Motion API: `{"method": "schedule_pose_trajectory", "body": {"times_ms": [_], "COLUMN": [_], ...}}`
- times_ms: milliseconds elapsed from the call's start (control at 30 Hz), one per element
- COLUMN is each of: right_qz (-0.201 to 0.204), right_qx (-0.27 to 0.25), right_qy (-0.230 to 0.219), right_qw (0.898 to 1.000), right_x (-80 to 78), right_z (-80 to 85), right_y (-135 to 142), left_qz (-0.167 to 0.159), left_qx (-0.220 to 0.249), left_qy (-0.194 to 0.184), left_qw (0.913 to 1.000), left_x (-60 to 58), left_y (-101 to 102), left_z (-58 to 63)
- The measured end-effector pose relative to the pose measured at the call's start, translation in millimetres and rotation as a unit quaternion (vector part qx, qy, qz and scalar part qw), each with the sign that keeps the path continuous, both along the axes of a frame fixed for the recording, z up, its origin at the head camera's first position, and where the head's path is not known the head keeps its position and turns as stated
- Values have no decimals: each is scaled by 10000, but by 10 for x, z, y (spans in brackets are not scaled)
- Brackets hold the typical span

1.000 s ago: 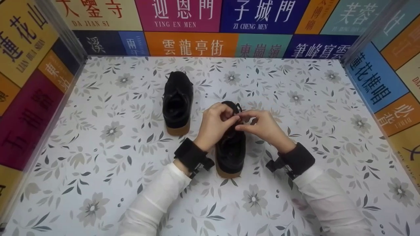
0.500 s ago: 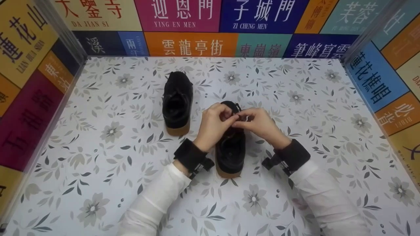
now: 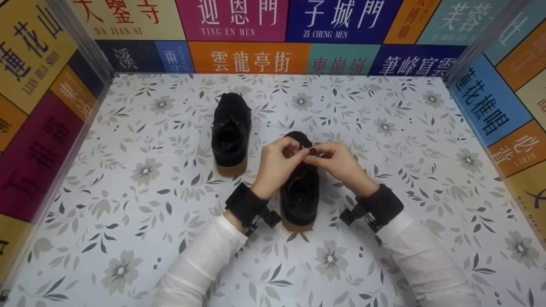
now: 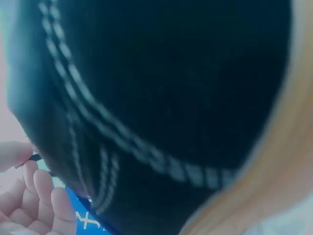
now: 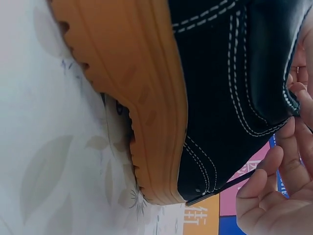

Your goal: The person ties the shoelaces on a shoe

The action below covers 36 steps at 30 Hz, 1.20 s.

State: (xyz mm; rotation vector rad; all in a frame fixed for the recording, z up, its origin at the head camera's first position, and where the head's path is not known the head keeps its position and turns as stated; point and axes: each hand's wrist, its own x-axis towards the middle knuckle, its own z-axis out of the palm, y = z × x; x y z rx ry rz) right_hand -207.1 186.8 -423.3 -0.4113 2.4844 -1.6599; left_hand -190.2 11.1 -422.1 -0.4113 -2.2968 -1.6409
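Both hands meet over the front of a black shoe with pale stitching and a tan sole, toe pointing away. Thumb and forefinger of my left hand pinch the dark shoelace from the left. From the other side my right hand pinches it too, fingertips right beside the left ones. In the right wrist view the shoelace stretches from near the toe up to curled fingers. The shoe's side fills most of the left wrist view, with fingers at its lower left. Hands hide the lacing from above.
A matching black shoe stands to the left and farther back, toe also away. Both are on a white surface with a grey leaf and flower print. Colourful panels with lettering wall off the back and both sides.
My right hand has moved slightly left, and its spread thumb and forefinger have come together on the shoelace. A lace loop that stood above the fingertips has dropped. The shoes stay put.
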Motion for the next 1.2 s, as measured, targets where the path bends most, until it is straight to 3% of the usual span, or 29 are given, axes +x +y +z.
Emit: {"method": "schedule_pose_trajectory", "body": {"times_ms": [200, 400, 633, 733, 967, 1200], "right_qz": [15, -1, -69, -93, -91, -35], "right_qx": [-323, -373, -377, -328, -298, -313], "right_qy": [-160, -205, -344, -336, -344, -380], "right_qw": [9993, 9991, 9987, 9989, 9989, 9988], "right_x": [27, 46, 73, 66, 57, 62], "right_z": [-18, -37, 16, 1, -17, -19], "right_y": [21, 43, 33, 36, 43, 39], "left_qz": [56, 103, 230, 276, 482, 774], "left_qx": [732, 1273, 2299, 2827, 4278, 4756], "left_qy": [-528, -738, -1235, -1491, -2122, -2717], "left_qw": [9959, 9891, 9651, 9471, 8773, 8331], "left_x": [39, 116, 208, 250, 351, 449], "left_y": [-45, -129, -248, -299, -368, -394], "left_z": [31, 86, 113, 87, 0, -162]}}
